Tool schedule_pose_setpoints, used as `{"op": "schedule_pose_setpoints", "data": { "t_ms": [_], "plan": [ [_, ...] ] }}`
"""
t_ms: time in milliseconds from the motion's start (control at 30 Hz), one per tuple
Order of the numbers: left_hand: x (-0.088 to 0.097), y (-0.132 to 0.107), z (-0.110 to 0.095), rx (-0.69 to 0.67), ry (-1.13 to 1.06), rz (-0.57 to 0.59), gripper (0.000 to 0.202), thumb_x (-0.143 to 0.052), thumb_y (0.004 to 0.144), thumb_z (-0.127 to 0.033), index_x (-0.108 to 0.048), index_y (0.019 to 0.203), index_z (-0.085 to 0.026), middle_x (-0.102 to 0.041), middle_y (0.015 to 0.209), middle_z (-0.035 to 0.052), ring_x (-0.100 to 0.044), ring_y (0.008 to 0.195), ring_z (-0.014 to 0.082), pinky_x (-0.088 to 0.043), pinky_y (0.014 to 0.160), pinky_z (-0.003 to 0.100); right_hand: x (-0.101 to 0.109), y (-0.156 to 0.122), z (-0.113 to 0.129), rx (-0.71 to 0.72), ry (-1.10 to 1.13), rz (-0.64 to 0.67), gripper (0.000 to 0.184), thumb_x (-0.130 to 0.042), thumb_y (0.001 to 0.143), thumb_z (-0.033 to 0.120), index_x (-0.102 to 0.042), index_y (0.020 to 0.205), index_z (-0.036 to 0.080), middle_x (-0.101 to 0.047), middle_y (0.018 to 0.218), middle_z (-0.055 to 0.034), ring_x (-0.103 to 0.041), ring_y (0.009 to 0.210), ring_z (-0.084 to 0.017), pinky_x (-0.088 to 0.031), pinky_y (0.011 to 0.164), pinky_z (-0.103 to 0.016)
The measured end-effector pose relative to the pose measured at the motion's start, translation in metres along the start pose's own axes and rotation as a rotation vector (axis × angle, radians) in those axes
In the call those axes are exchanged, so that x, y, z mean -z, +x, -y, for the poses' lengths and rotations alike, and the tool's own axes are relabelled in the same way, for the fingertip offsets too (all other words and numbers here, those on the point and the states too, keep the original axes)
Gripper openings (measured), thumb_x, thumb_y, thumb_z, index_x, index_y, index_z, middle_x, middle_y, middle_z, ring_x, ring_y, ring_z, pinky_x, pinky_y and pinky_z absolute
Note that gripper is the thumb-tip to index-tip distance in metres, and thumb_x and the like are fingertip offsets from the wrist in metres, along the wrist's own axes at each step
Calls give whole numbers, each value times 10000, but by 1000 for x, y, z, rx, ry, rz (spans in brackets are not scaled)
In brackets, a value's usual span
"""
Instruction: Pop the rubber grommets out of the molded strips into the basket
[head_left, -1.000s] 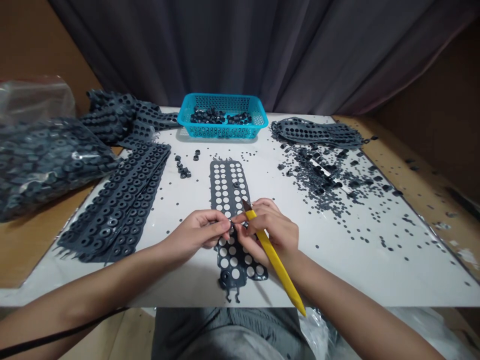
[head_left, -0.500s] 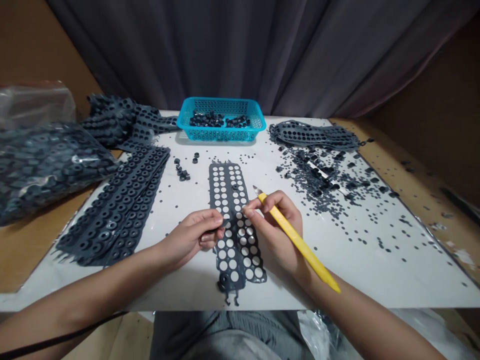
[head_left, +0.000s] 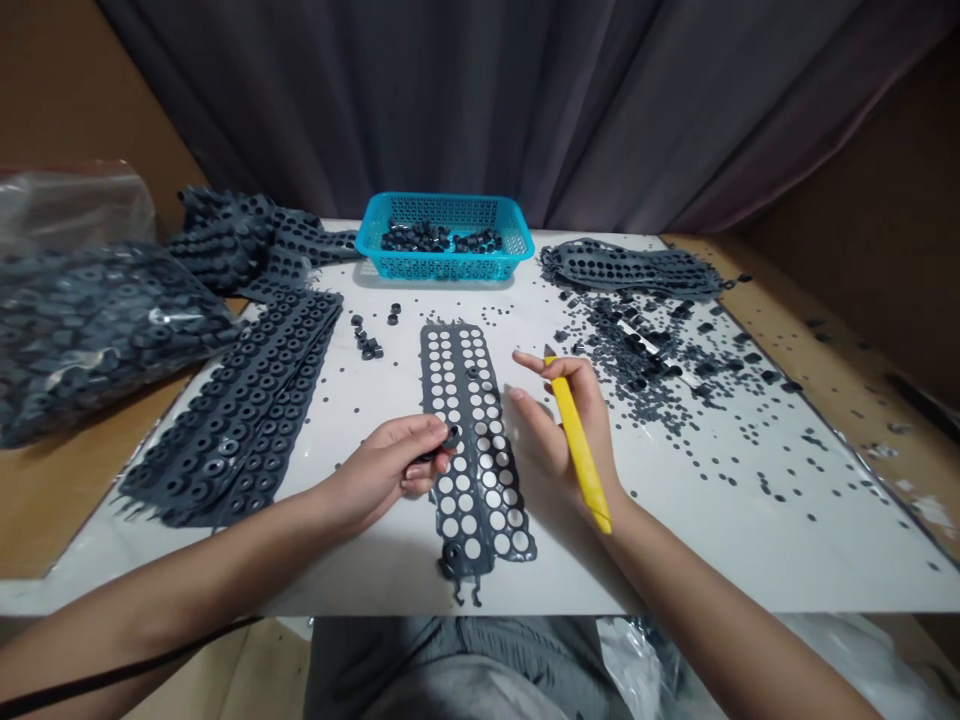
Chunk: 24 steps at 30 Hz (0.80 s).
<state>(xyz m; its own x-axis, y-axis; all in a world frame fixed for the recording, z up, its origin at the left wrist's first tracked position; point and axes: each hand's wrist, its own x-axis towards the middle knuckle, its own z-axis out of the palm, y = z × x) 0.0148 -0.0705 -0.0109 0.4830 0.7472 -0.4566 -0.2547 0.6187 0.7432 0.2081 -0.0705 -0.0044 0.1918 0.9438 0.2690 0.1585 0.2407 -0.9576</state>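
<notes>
A small black ring (head_left: 452, 437) is pinched in the left hand (head_left: 394, 460), over the left half of a dark, hole-filled strip (head_left: 462, 385) on the white surface (head_left: 675, 550). The right hand (head_left: 601, 445), just beside the strip, grasps a yellow knife (head_left: 576, 440). Beyond, a blue basket (head_left: 446, 264) holds black pieces in two heaps; far left, a clear bag (head_left: 112, 330) bulges with dark pieces.

Plastic bag (head_left: 112, 335) cut by left edge; black ring (head_left: 452, 437) (in left hand (head_left: 397, 455)) part-hidden.
</notes>
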Motion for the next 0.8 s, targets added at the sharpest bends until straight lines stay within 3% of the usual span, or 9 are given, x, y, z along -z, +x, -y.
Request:
{"op": "schedule_pose_setpoints", "data": {
  "t_ms": [67,233,400,667,800],
  "plan": [
    [2,1,2,-44,123,-5,338,-690,750,-431,-546,720,-126,-497,600,-26,-298,459,18,-173,428,147,-2,-5,5,6,-11,132,225,-633,774,188,-429,844,250,-668,1045,-43,-606,1032,-209,-434,919,-408],
    [5,1,5,-236,479,-51,316,-590,832,-423,-567,696,-139,-497,599,-32,-355,493,48,-250,454,176,-12,-18,14,-25,41,345,267,-680,713,161,-431,780,231,-682,853,-12,-648,786,-162,-498,754,-319],
    [2,1,4,-354,627,-66,315,-526,870,-393,-574,678,-148,-511,586,-27,-393,508,72,-301,476,201,-13,-20,11,-68,57,376,261,-665,702,135,-427,761,226,-673,805,-4,-634,735,-145,-496,723,-299],
    [-2,-8,1,-629,945,-158,243,-537,866,-288,-612,681,-149,-569,618,-20,-507,602,95,-390,588,205,-15,-23,14,-96,96,294,289,-696,678,132,-431,747,223,-647,757,11,-604,707,-138,-486,707,-291],
    [-2,-9,1,-628,966,-145,275,-509,885,-280,-594,658,-149,-562,602,-26,-507,584,89,-391,580,198,-16,-24,14,-139,125,320,254,-651,700,125,-420,744,222,-643,743,14,-599,689,-132,-488,687,-285]
  ]
}}
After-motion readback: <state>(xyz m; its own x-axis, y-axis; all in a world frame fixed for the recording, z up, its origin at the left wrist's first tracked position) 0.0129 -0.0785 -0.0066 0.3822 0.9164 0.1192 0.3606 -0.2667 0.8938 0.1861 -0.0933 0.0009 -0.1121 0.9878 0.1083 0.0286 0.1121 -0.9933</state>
